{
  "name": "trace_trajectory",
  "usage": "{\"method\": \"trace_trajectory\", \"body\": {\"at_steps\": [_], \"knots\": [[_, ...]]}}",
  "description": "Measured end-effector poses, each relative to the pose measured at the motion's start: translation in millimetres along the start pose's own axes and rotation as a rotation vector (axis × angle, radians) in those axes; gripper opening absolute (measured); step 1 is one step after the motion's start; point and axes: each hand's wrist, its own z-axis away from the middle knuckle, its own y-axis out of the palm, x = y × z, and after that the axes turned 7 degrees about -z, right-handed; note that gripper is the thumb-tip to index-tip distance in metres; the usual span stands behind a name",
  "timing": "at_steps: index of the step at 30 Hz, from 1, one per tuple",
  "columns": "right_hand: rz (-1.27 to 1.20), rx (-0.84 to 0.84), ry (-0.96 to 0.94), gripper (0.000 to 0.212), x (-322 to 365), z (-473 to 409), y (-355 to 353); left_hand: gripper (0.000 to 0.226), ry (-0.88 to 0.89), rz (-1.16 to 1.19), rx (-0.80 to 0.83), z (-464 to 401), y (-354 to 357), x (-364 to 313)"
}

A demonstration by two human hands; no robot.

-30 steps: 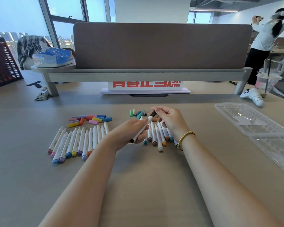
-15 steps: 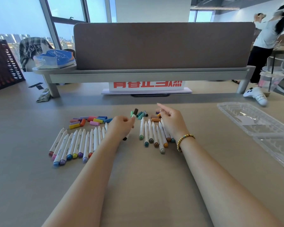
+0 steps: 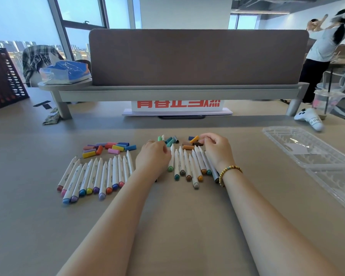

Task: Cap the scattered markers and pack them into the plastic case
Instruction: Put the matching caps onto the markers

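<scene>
Two rows of white markers lie on the desk: a left row (image 3: 96,176) with bright ends and a right row (image 3: 189,166) with earthy ends. Loose caps lie behind them, bright ones (image 3: 110,148) on the left, green and brown ones (image 3: 187,143) in the middle. My left hand (image 3: 153,156) is curled between the rows around a marker; only its dark end (image 3: 155,180) peeks out under the wrist. My right hand (image 3: 217,150) hovers over the right row, fingertips curled down at the brown and orange caps. The clear plastic case (image 3: 307,148) lies open at the right.
A desk divider on a raised shelf (image 3: 177,92) closes off the back. A tissue pack (image 3: 66,73) sits on its left end, a white game controller (image 3: 309,118) and a drink cup (image 3: 327,100) at the far right. A person stands beyond.
My left hand carried the capped dark marker down toward the desk between the two rows. My right hand let go of it and moved back to the loose caps.
</scene>
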Motion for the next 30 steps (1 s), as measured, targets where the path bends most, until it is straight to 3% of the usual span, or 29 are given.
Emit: {"method": "trace_trajectory", "body": {"at_steps": [5,11,18,26,30], "knots": [[-0.010,-0.006,0.018,0.032,0,-5,5,0.031,-0.026,-0.097,0.156,-11,5,-5],[0.107,0.111,-0.027,0.027,3,-23,23,0.025,-0.027,-0.203,0.282,-19,-3,-4],[0.482,0.291,-0.169,0.026,10,-48,47,0.037,-0.123,0.094,0.374,-28,-23,13],[0.844,0.506,-0.268,0.022,21,-64,66,0.032,-0.140,0.166,0.466,-34,-27,24],[0.898,0.535,-0.311,0.022,23,-66,68,0.032,-0.147,0.212,0.497,-32,-27,27]]}}
